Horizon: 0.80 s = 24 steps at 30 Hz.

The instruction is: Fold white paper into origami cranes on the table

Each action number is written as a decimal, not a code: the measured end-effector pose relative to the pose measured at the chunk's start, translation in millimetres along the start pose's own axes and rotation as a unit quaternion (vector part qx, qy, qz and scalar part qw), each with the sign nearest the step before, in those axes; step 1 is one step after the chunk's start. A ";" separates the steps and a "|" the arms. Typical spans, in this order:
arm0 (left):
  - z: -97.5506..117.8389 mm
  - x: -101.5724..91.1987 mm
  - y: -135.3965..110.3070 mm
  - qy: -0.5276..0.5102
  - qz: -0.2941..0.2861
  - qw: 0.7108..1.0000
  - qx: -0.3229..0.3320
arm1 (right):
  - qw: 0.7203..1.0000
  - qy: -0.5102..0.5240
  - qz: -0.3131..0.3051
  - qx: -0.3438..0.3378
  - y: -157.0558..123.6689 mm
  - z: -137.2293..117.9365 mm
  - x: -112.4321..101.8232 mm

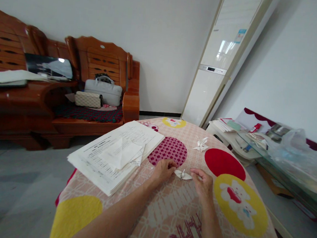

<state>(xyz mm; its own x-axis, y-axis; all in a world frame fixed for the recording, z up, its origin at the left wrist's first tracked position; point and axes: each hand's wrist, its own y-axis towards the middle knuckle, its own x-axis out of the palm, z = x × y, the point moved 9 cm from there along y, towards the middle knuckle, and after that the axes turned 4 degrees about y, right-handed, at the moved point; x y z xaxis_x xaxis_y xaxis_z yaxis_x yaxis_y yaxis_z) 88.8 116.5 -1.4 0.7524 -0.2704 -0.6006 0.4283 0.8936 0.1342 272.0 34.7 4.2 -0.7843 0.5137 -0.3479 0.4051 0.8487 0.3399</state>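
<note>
A small white paper crane [182, 175] lies between my two hands, low over the patterned tablecloth, its wings spread to the left and right. With fingers curled and pinched, my left hand [165, 171] has hold of the left wing tip. On the other side, my right hand [203, 183] pinches at the right wing tip. Beyond them, another folded white paper piece [201, 144], also crane-like, rests on the cloth; whether it is one crane or more I cannot tell.
To the left lies a thick stack of printed sheets [97, 149] with folded paper pieces [120, 152] on top. A glass-topped side table [256, 145] with plastic bags [297, 149] stands at the right. Behind are wooden chairs [108, 61] and a tall air conditioner [205, 89].
</note>
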 end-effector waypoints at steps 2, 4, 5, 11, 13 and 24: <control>-1.3 1.4 0.7 -0.003 -0.004 1.000 0.004 | 1.000 -0.004 -0.022 0.001 -0.7 -0.7 5.3; -2.3 2.5 1.0 -0.005 -0.009 1.000 0.004 | 0.999 -0.010 -0.041 0.010 -1.3 0.3 9.5; -2.3 2.9 0.9 -0.005 -0.012 1.000 0.005 | 0.999 -0.016 -0.046 0.013 -1.6 0.5 10.4; 7.2 1.7 -2.9 0.020 0.002 0.998 0.052 | 0.989 -0.102 -0.096 -0.041 -7.3 -14.3 18.8; 10.2 2.0 -4.8 0.048 0.016 0.996 0.072 | 0.975 -0.164 -0.123 -0.086 -12.9 -24.6 26.8; 26.0 18.5 -18.9 0.255 -0.049 0.961 0.096 | 0.881 -0.424 -0.151 -0.147 -26.4 -34.9 57.4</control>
<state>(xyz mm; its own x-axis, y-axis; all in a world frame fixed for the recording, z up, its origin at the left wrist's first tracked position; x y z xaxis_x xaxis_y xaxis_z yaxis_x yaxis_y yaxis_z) 107.7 85.3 5.4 0.3814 -0.0954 -0.9195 0.6057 0.7772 0.1705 199.9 37.3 5.8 -0.1526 0.2845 -0.9465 0.0010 0.9577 0.2877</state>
